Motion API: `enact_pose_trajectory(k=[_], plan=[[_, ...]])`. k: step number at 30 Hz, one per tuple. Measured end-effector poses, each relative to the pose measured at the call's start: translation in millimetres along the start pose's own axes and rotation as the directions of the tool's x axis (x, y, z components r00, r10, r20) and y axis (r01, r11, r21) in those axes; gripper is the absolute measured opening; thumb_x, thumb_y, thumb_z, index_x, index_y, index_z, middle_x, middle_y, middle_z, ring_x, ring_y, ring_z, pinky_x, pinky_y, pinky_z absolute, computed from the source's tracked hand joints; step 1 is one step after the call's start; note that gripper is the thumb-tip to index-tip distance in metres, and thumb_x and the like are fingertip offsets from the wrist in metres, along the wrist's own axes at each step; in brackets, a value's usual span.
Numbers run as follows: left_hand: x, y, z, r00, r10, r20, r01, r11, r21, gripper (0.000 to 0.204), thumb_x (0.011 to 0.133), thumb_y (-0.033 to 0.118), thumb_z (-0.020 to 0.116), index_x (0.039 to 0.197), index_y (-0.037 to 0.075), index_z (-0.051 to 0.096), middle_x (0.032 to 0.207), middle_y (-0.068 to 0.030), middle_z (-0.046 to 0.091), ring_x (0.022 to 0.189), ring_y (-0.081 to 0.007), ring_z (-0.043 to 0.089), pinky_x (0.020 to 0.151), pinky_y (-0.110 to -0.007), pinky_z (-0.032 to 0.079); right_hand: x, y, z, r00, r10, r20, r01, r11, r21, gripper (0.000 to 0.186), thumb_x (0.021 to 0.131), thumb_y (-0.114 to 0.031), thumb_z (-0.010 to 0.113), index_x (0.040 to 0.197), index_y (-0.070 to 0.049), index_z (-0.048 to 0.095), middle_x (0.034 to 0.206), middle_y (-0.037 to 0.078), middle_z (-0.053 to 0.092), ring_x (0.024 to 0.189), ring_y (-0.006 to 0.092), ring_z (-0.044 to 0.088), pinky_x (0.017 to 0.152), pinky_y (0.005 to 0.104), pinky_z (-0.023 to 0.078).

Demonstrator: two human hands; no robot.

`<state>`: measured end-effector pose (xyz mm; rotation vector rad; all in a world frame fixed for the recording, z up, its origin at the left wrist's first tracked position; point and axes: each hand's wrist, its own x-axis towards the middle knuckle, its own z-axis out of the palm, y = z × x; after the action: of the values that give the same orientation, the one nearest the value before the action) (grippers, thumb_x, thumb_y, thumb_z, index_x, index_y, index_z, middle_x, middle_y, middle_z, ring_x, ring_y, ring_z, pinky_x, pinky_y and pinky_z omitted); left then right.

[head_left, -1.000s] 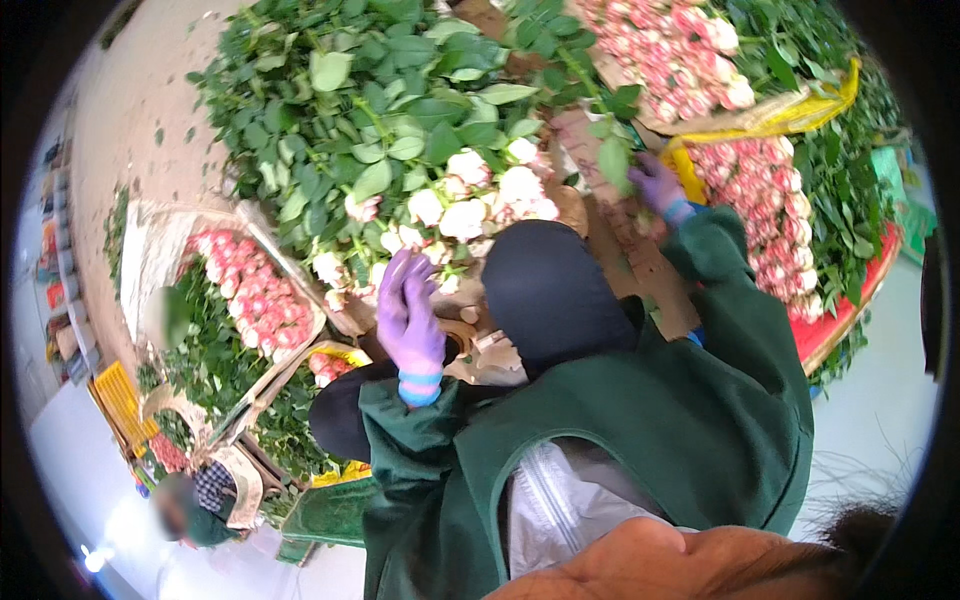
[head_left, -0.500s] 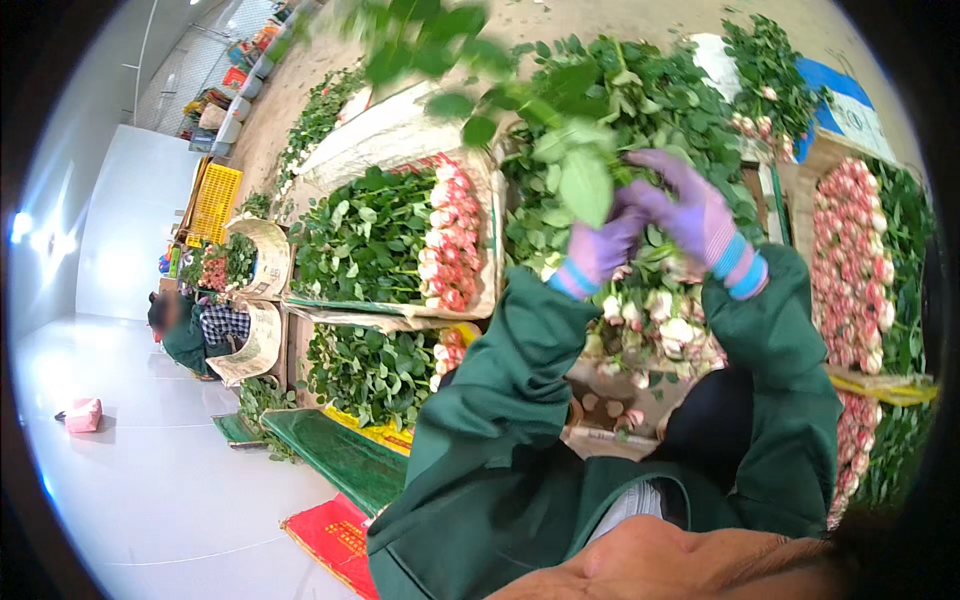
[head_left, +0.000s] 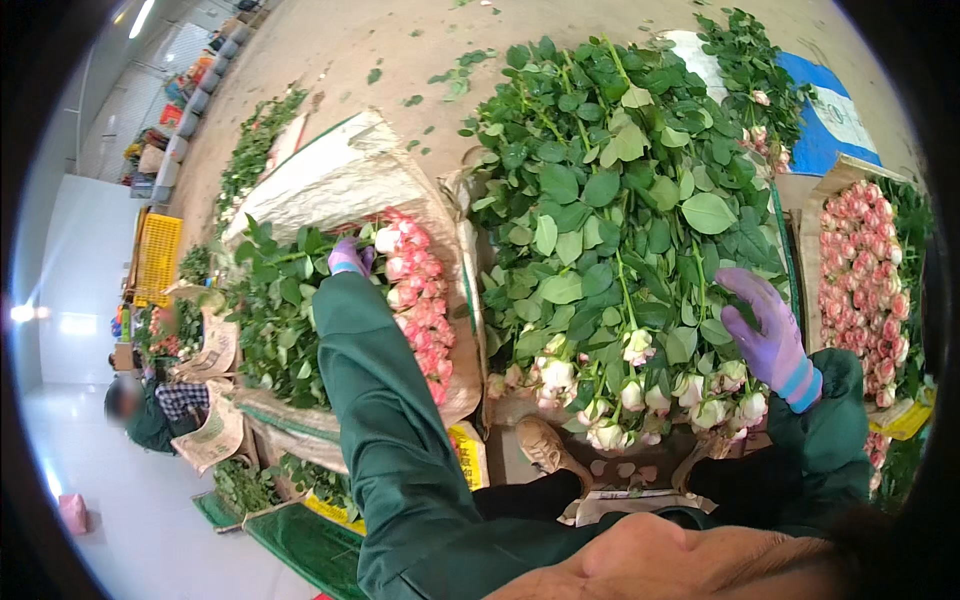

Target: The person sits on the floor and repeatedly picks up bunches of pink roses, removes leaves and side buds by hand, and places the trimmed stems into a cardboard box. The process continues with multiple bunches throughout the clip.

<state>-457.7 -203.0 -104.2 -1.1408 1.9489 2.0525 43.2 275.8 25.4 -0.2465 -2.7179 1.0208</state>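
My left hand, in a purple glove, is over the left-hand row of pink roses. Its fingers are closed around the stem of a rose, whose pale head sticks out to the right while leaves trail to the left. Just above the right edge of a big heap of leafy white roses hovers my right hand, also gloved. Its fingers are spread and nothing is in them. The heap's long stems and leaves point away from me, blooms toward me.
A pale woven sheet lines the left-hand row. More pink roses stand packed at the right, near a blue sack. Green boards lie at lower left. Another person sits farther left, below a yellow crate.
My hands have parted. The left went from above the middle heap to the left-hand row with a rose; the right moved right and nearer me and opened. The view has shifted.
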Motion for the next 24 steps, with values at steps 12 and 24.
enact_pose_trajectory(k=[12,24], plan=[[97,-44,4,0.701,0.006,0.714,-0.373,-0.850,0.373,0.038,0.078,0.029,0.069,0.111,0.011,0.069,0.108,-0.0139,0.070,0.100,-0.0263,0.068,0.081,-0.036,0.055,10,13,19,0.978,0.188,0.093,-0.190,0.982,0.008,0.035,0.089,-0.007,0.061,0.123,-0.003,0.060,0.126,0.016,0.060,0.118,0.0323,0.057,0.102,0.0382,0.043],[59,-72,19,0.871,0.487,-0.070,-0.324,0.674,0.664,0.038,0.079,0.030,0.070,0.099,-0.003,0.069,0.097,-0.0250,0.070,0.089,-0.0381,0.068,0.080,-0.045,0.054,-3,13,12,0.998,0.041,0.043,-0.040,0.999,-0.017,0.031,0.086,-0.009,0.067,0.117,-0.008,0.064,0.114,0.013,0.065,0.107,0.0305,0.060,0.091,0.0389,0.049]])
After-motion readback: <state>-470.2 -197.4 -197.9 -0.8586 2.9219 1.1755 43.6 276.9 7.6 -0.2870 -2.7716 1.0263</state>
